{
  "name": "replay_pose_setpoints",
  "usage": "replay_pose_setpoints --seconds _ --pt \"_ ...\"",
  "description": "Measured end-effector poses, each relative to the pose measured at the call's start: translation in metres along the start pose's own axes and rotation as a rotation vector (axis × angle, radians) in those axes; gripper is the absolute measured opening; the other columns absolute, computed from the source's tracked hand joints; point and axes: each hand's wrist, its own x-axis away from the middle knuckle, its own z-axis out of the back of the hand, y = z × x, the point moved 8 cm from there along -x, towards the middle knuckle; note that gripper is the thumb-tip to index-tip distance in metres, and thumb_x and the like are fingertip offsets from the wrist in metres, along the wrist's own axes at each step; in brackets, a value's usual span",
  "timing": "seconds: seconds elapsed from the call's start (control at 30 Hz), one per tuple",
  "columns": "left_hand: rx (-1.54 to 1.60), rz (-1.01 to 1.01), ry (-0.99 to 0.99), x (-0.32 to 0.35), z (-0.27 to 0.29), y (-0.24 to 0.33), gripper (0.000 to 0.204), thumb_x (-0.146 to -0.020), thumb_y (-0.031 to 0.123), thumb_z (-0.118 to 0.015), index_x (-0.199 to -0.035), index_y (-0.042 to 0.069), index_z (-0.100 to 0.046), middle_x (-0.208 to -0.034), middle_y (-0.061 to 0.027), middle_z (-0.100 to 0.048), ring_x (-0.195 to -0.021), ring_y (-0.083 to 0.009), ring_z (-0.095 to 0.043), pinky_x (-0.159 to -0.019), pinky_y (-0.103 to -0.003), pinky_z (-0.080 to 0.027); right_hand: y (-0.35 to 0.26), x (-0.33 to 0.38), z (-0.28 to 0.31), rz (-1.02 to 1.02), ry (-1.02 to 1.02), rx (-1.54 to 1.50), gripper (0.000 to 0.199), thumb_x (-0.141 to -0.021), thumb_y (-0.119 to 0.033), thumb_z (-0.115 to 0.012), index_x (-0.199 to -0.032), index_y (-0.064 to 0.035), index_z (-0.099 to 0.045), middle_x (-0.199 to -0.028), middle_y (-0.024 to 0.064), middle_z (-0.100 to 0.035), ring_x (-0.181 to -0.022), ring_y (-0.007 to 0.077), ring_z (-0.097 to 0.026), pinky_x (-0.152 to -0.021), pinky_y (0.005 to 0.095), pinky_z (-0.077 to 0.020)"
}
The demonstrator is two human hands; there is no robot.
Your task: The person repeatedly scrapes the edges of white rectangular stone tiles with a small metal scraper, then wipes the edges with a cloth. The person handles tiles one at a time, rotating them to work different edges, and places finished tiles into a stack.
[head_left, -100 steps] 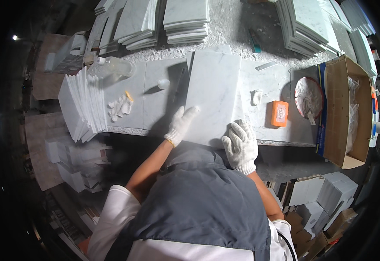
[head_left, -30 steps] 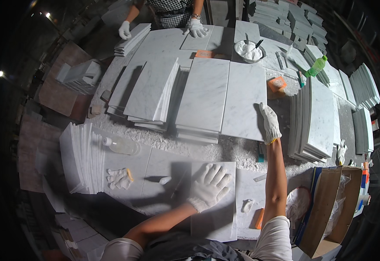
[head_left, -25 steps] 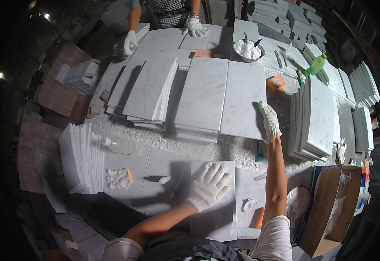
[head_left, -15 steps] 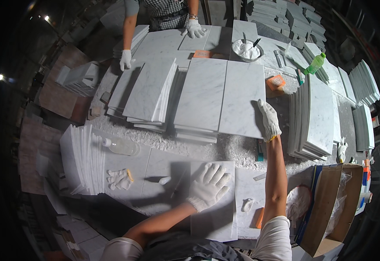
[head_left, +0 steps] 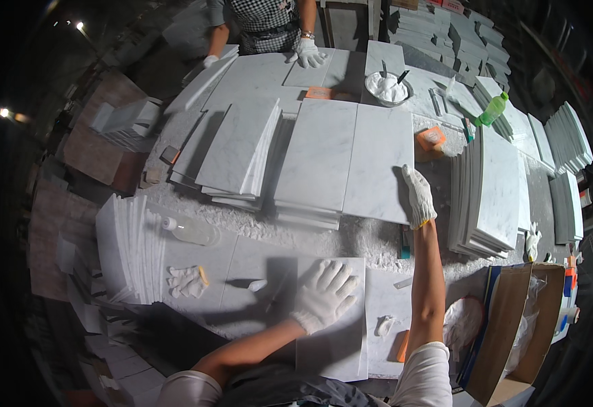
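My left hand, in a white knit glove, lies flat with fingers spread on a pale marble tile at the table's near side. Farther off, my gloved right hand grips the right edge of another grey-veined marble tile, its fingers partly hidden along that edge. This tile lies flush beside a similar one that tops a stack. Nearest my left hand on the table are a small white object and a loose white glove.
Across the table, a co-worker's gloved hand rests on tiles. Tile stacks stand left and right. Also around are a bowl of white paste, a green bottle, a clear bottle and an open cardboard box.
My hands keep their places on the tiles. The co-worker's hand at the left has drawn back to the far-left tiles, where a tile now sits tilted. The whole view has shifted slightly.
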Motion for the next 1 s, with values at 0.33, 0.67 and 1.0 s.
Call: replay_pose_setpoints --seconds 0.33,0.67,1.0 --pt "-0.434 -0.14 0.173 0.004 -0.017 0.002 0.045 -0.093 0.043 -0.056 -0.128 0.016 -0.064 -0.147 -0.0092 -0.052 -0.135 -0.0302 -0.046 -0.119 -0.05 -0.027 -0.002 0.0 -0.003 0.021 0.007 -0.021 0.036 -0.103 -0.031 -0.063 -0.117 0.0005 -0.07 -0.097 -0.0036 -0.066 -0.084 0.005 -0.054 -0.075 0.0224 -0.0455" --pt "-0.133 -0.063 0.205 0.005 -0.006 0.0 0.043 -0.093 0.04 -0.058 -0.128 0.016 -0.063 -0.145 -0.0101 -0.052 -0.134 -0.031 -0.046 -0.118 -0.049 -0.031 0.008 -0.003 0.004 0.014 0.022 0.048 0.037 -0.102 -0.033 -0.064 -0.117 0.0001 -0.07 -0.096 -0.0037 -0.066 -0.084 0.0055 -0.054 -0.075 0.0228 -0.045" --pt "-0.007 -0.048 0.247 0.003 0.0 -0.002 0.04 -0.092 0.038 -0.059 -0.124 0.015 -0.065 -0.139 -0.0103 -0.056 -0.13 -0.0312 -0.05 -0.116 -0.049 -0.033 0.004 -0.002 0.004 -0.006 0.046 0.029 0.038 -0.102 -0.033 -0.064 -0.119 0.0007 -0.069 -0.101 -0.0017 -0.067 -0.088 0.0068 -0.056 -0.078 0.0239 -0.0463"
